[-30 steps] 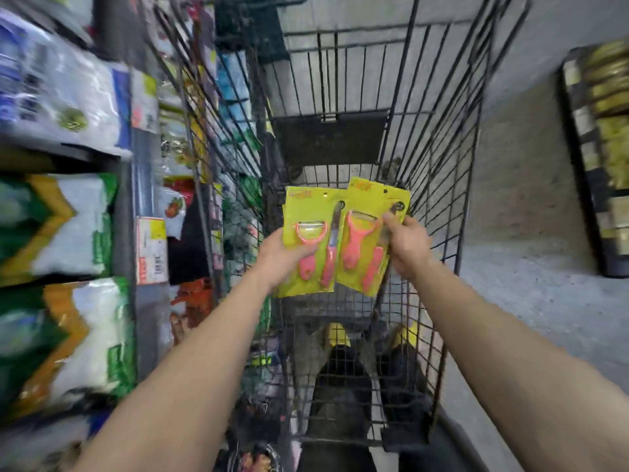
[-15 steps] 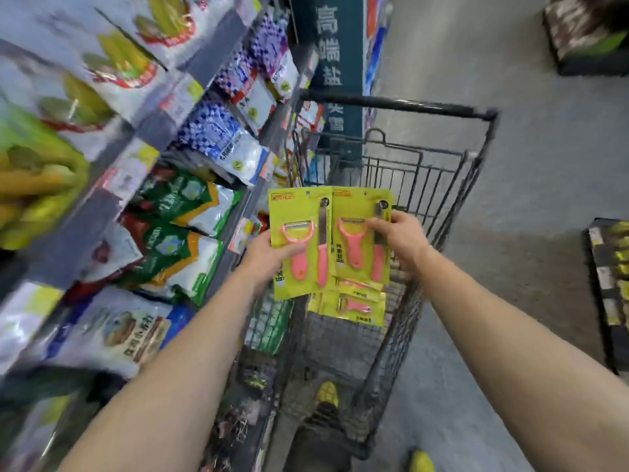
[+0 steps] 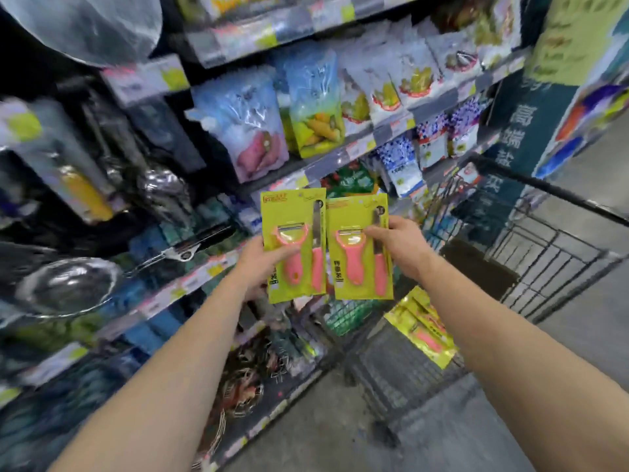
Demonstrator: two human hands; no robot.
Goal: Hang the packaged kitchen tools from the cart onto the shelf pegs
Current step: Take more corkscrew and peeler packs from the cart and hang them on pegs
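Observation:
I hold two yellow-green carded packs side by side in front of the shelves, each with a pink peeler and a pink-handled knife. My left hand [image 3: 260,264] grips the left pack [image 3: 292,212] by its left edge. My right hand [image 3: 400,248] grips the right pack [image 3: 357,212], fingers across its front. Down in the black wire cart [image 3: 558,253] at the right lies one more such pack [image 3: 422,330]. The shelf unit [image 3: 190,284] with hanging metal ladles and strainers fills the left; the view there is blurred and I cannot make out a bare peg.
Bagged foods [image 3: 316,107] fill the upper shelves behind the packs. A large steel strainer [image 3: 64,284] hangs at the left. A dark teal sign column [image 3: 510,137] stands beyond the cart. Grey floor [image 3: 340,434] runs below between shelf and cart.
The view has swung from the cart up and left to the shelves. Both hands still hold their packs, now raised in front of the shelf rows; the cart lies to the right.

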